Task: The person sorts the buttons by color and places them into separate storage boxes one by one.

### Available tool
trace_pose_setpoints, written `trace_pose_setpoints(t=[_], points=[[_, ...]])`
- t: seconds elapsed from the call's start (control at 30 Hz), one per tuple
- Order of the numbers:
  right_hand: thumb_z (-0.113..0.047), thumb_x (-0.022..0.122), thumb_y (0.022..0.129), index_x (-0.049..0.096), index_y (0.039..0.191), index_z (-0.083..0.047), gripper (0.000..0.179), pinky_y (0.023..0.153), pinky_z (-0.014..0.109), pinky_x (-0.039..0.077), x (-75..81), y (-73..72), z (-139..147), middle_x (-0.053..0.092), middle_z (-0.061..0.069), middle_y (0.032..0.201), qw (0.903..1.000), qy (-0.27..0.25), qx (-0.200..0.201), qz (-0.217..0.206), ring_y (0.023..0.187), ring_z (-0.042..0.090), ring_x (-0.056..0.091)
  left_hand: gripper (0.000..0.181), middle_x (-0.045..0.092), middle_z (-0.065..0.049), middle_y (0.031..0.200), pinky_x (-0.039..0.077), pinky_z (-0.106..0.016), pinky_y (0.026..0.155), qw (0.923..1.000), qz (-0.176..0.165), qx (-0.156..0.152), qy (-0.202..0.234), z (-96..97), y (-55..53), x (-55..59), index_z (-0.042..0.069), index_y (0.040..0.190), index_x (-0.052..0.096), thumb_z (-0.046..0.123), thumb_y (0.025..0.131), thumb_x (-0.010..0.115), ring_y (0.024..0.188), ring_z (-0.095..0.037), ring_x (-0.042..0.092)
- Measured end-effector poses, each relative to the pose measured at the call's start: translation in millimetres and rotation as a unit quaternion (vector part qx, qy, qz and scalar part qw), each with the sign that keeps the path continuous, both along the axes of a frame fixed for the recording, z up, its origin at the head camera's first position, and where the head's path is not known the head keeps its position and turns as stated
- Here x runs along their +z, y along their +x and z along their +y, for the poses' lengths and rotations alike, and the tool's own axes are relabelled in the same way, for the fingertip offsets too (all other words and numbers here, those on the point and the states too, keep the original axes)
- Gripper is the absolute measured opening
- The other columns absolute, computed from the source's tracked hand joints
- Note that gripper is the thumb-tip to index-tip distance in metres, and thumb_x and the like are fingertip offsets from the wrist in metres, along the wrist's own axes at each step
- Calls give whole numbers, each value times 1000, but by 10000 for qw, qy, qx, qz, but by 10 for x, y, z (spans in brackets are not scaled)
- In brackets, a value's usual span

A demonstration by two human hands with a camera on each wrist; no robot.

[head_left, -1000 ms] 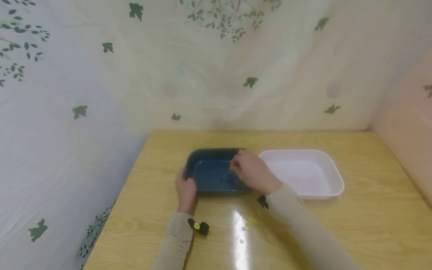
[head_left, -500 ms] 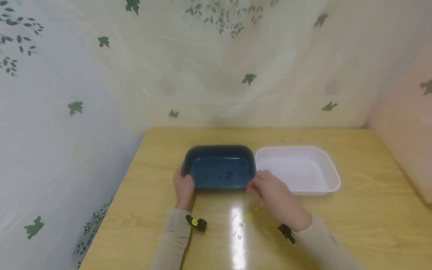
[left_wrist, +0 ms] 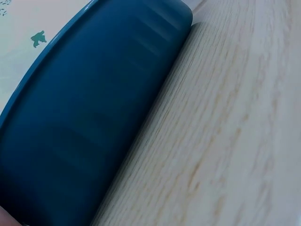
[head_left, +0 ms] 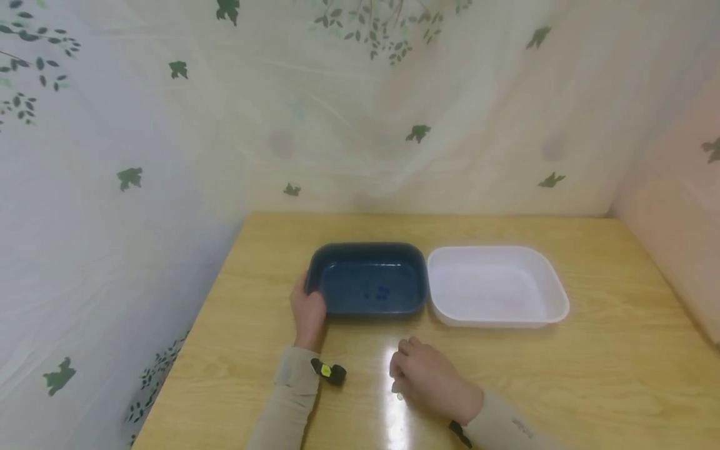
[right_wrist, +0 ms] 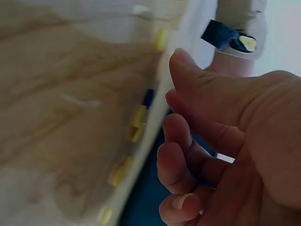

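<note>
My left hand (head_left: 308,315) grips the left end of a dark blue tray (head_left: 343,287), thumb over the near left corner and fingers around the outside. Its blue outer wall (left_wrist: 89,103) fills much of the left wrist view. A few small dark blue pieces (head_left: 382,292) lie inside. My right hand (head_left: 433,378) is low over the table in front of the trays, fingers loosely bent, thumb and fingertips apart with nothing between them. Past its fingertips in the right wrist view lie several small yellow pieces (right_wrist: 121,171) and a blue piece (right_wrist: 148,98), blurred.
A white tray (head_left: 495,287) stands right beside the blue one. Both rest on a wood-grain table (head_left: 607,325). A pale sheet (head_left: 349,150) with leaf prints hangs behind the table and along its sides. One small pale piece (head_left: 400,396) shows below the right fingertips.
My right hand has gone from over the blue tray, past its near right corner, down to the small pieces on the table, now mostly covering them. The left hand keeps its grip.
</note>
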State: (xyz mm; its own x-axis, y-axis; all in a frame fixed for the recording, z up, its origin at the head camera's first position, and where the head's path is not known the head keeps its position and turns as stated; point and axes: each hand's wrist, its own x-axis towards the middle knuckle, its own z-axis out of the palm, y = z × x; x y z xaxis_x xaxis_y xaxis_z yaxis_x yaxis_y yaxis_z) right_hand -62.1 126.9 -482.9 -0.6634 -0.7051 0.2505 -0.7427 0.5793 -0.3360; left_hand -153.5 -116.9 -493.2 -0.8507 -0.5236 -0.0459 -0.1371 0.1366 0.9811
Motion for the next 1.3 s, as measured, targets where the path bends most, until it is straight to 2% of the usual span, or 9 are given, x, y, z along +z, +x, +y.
trace_pose_setpoints(t=[0.13, 0.3, 0.7, 0.9, 1.07, 1.3], points=[[-23, 79, 71, 59, 72, -23, 20, 59, 17, 36, -65, -7, -3, 43, -15, 76, 9996, 176, -40, -224, 72, 7, 40, 61, 51, -19, 140, 32, -45, 113, 10000, -24, -14, 9, -5, 0, -13, -1, 137, 51, -13, 78, 41, 134, -33, 41], [-20, 75, 75, 64, 73, -23, 12, 60, 19, 37, -58, -37, 3, 46, -13, 77, 9983, 283, -118, -495, 74, 9, 42, 60, 51, -20, 140, 33, -46, 112, 10000, -18, -60, -32, -15, 0, -27, -1, 136, 51, -13, 78, 40, 134, -33, 42], [-22, 79, 74, 63, 72, -20, 17, 65, 25, 45, -32, -70, 52, 48, -12, 77, 9980, 231, -409, -416, 74, 10, 44, 60, 53, -17, 139, 34, -43, 112, 10000, 54, -58, 26, -23, -3, -38, 0, 135, 53, -14, 79, 40, 133, -30, 44], [-28, 79, 73, 60, 69, -20, 21, 63, 25, 44, -25, -75, 53, 46, -11, 75, 9969, 269, -530, -507, 73, 11, 43, 59, 54, -18, 137, 34, -44, 112, 10000, 68, -14, -59, -22, -3, -41, 0, 134, 55, -14, 79, 42, 132, -31, 44], [-34, 80, 71, 59, 67, -20, 26, 59, 24, 41, -36, -87, 57, 46, -11, 74, 9962, 404, -666, -400, 71, 11, 42, 59, 53, -19, 138, 34, -45, 112, 9999, -21, 7, -104, -20, 1, -36, -1, 134, 54, -14, 78, 41, 132, -32, 43], [-30, 79, 74, 61, 68, -18, 22, 61, 26, 45, -23, -89, 56, 47, -10, 75, 9963, 474, -546, -455, 73, 12, 45, 59, 53, -19, 138, 34, -45, 112, 10000, -18, 3, -77, -17, -2, -33, 0, 135, 54, -13, 79, 41, 133, -32, 43]])
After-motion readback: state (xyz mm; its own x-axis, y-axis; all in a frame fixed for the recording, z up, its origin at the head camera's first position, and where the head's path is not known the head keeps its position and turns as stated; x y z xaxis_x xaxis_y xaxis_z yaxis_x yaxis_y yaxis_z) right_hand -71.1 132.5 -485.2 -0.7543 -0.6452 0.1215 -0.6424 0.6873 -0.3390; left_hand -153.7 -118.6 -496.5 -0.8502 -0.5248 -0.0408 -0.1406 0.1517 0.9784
